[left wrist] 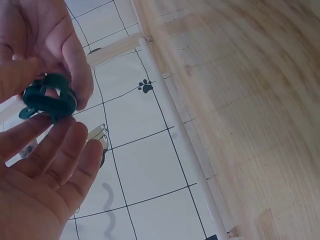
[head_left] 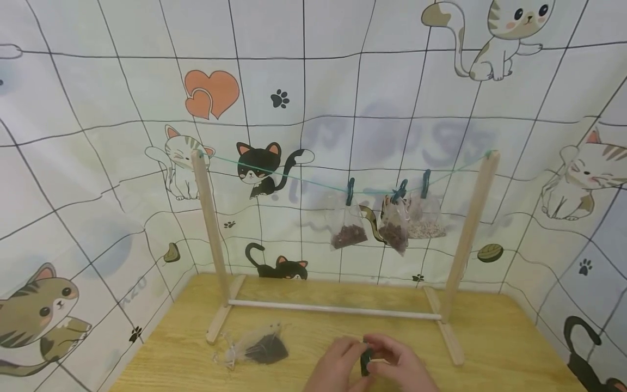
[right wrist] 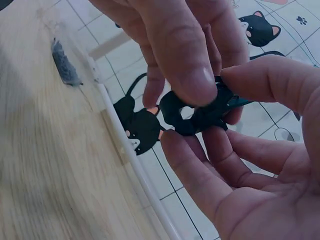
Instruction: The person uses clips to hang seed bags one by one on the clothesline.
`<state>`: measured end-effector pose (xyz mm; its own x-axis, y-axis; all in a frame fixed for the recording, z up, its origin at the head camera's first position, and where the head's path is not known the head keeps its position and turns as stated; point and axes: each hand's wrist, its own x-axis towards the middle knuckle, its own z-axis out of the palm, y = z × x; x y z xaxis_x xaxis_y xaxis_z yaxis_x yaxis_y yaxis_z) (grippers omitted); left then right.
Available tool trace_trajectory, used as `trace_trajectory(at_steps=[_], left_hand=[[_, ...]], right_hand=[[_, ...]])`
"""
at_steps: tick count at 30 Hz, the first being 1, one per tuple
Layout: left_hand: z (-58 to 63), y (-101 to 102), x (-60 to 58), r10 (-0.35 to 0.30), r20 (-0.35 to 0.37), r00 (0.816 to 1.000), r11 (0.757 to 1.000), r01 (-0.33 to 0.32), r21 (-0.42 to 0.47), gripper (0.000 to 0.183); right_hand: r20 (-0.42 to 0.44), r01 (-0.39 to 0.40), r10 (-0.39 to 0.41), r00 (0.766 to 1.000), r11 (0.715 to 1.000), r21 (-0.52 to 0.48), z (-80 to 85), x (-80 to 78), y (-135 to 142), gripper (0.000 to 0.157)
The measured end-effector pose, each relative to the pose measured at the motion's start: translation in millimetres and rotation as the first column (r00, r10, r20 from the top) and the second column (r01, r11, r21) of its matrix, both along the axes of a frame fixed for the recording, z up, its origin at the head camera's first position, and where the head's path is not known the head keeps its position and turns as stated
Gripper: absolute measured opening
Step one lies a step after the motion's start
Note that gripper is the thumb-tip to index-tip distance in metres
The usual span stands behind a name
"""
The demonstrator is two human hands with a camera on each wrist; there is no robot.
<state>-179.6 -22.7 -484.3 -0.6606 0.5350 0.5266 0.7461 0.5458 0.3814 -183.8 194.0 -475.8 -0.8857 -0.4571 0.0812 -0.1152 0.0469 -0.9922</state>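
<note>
Both hands meet over the front of the table around a dark green plastic clothespin (head_left: pixel 365 361). My left hand (head_left: pixel 338 366) pinches it between thumb and fingers from one side. From the other side my right hand (head_left: pixel 399 363) pinches it with thumb and fingertips. In the right wrist view the clothespin (right wrist: pixel 197 112) shows a rounded notch near one end, and the left thumb lies across it. To the left of the hands, a clear bag with dark contents (head_left: pixel 268 348) lies on the table.
Behind the hands stands a wooden frame (head_left: pixel 211 228) with a white crossbar (head_left: pixel 333 308) near the table. A sagging green line (head_left: pixel 284 176) joins its posts. Three dark green clothespins hold clear bags on it, including one with brown bits (head_left: pixel 349 236) and one with pale bits (head_left: pixel 426 230).
</note>
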Motion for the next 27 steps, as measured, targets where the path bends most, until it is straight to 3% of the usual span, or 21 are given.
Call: trace_trajectory(at_steps=[5, 10, 16, 23, 27], left_hand=[[1.6, -1, 1.0, -0.015, -0.018, 1.0, 1.0, 0.014, -0.014, 0.036], [9.5, -1, 3.3, -0.011, 0.091, 0.996, 0.999, 0.014, -0.034, 0.047], [16.7, -1, 4.3, 0.001, 0.272, 0.962, 1.0, 0.0, -0.004, 0.053], [15.8, -6, 1.8, 0.037, 0.293, 0.955, 0.998, -0.018, -0.064, 0.056], [15.6, -24, -6.9, 0.108, 0.324, 0.94, 0.992, -0.081, -0.097, 0.054]], right_hand=[[0.071, 0.068, -0.068, 0.995, 0.998, 0.004, -0.3, 3.1, -6, 0.055], [0.123, 0.162, -0.162, 0.979, 0.987, 0.011, 0.4, 4.0, -7, 0.053], [0.074, 0.228, -0.232, 0.97, 0.972, 0.054, 1.5, 6.1, -9, 0.045], [0.025, 0.234, -0.236, 0.971, 0.97, 0.064, 0.8, 6.9, -11, 0.044], [0.028, 0.255, -0.258, 0.966, 0.963, 0.087, 2.5, 6.6, -13, 0.051]])
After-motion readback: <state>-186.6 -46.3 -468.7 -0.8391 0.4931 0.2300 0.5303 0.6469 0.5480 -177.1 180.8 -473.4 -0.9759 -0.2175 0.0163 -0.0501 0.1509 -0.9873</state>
